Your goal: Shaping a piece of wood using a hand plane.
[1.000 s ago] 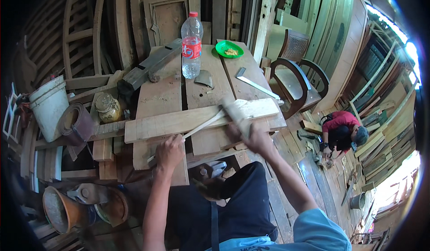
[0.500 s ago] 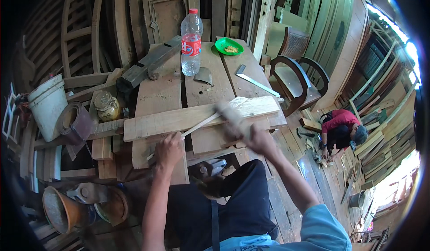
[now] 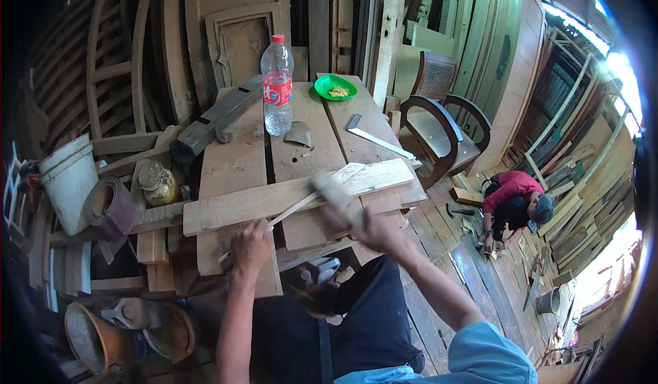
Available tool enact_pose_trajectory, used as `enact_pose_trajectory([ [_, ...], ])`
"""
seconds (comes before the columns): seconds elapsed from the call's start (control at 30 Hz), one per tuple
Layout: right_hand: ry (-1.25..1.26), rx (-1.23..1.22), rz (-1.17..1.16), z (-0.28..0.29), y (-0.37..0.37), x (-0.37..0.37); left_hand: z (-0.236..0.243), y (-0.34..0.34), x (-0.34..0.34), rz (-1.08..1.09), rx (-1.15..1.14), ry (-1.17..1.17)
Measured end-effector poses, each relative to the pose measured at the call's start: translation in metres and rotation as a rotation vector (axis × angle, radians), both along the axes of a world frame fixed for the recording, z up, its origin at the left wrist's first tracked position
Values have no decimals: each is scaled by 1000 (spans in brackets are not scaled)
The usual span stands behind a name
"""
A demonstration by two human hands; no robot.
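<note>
My left hand [image 3: 251, 250] is closed on a thin pale wooden strip [image 3: 288, 213] that slants up to the right across a light board [image 3: 212, 213] lying along the front of the plank table [image 3: 226, 178]. My right hand [image 3: 375, 232] is closed around a motion-blurred, elongated block tool [image 3: 338, 202], which sits on or just over the strip and board; its exact kind is unclear. Behind the board are a metal square [image 3: 375, 137], a small grey curved scrap [image 3: 299, 133], a plastic bottle [image 3: 277, 117] with red cap, and a green dish [image 3: 334, 84] with yellowish bits.
At left stand a white bucket [image 3: 68, 178], sandpaper roll [image 3: 103, 206], jar [image 3: 157, 182] and dark long tool [image 3: 205, 130]. A chair [image 3: 439, 130] stands right of the table. A co-worker in red [image 3: 514, 206] crouches on the plank floor. Timber and buckets surround the workspace.
The view has shifted, so the table sits slightly left and lower. The blurred tool in my right hand has moved a little along the strip. My left hand keeps its grip.
</note>
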State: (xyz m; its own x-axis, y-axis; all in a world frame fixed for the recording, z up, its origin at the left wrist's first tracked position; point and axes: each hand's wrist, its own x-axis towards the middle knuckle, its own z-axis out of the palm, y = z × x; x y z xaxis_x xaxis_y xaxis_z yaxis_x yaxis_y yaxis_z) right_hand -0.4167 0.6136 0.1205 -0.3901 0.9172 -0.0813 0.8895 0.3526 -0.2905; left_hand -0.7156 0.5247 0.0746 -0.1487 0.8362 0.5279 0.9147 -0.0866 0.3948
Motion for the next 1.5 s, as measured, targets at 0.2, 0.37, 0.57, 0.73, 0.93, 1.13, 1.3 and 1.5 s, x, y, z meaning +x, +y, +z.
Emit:
enact_pose_trajectory([
  [0.2, 108, 142, -142, 21, 33, 6, 4, 1, 5, 10, -4, 0],
  [0.37, 73, 12, 206, 1, -23, -30, -1, -1, -1, 5, -43, -14],
  [0.57, 204, 7, -260, 14, 24, 0, 17, -4, 13, -3, -28, -47],
  [0.73, 142, 13, 188, 12, -35, -19, -2, -1, -2, -8, -3, 1],
  [0.93, 259, 121, -355, 14, 43, 24, 9, -1, 15, 23, -24, -3],
  [1.13, -12, -137, 124, 36, -39, -22, 1, -7, 0, 23, -53, -31],
  [1.3, 160, -42, -248, 7, 1, -14, 2, -4, 5, 7, 12, -16],
  [1.5, -60, -11, -6, 3, -1, -12, 3, -1, 5, -8, 15, -41],
])
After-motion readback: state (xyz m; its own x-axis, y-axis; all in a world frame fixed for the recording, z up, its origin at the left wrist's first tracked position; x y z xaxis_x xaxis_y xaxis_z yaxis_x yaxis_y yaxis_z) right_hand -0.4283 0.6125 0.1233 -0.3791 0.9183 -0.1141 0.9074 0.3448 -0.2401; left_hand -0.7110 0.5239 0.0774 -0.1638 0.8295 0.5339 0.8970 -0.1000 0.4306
